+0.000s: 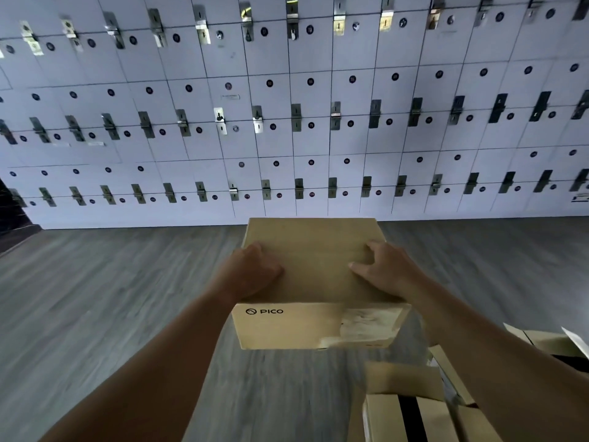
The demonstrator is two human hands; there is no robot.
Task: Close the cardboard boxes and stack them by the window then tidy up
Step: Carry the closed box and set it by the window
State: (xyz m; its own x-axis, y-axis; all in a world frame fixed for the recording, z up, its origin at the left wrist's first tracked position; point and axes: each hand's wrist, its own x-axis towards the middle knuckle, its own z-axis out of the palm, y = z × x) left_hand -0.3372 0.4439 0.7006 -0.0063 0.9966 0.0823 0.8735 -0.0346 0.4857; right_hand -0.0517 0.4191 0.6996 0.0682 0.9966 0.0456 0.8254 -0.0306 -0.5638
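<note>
While held above the floor, the closed cardboard box (314, 275) sits gripped between left hand (255, 269) and right hand (387, 269).

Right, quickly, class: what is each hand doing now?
Left hand: grips the closed PICO cardboard box.
Right hand: holds the same box.

Single head-worn wide-angle view, facing forward and downward. Both forearms enter from the lower edge and meet at a closed cardboard box (314, 275) at frame centre, close to the lens. A locker wall (287, 106) fills the upper half; grey floor (111, 298) spans the lower half.
</note>
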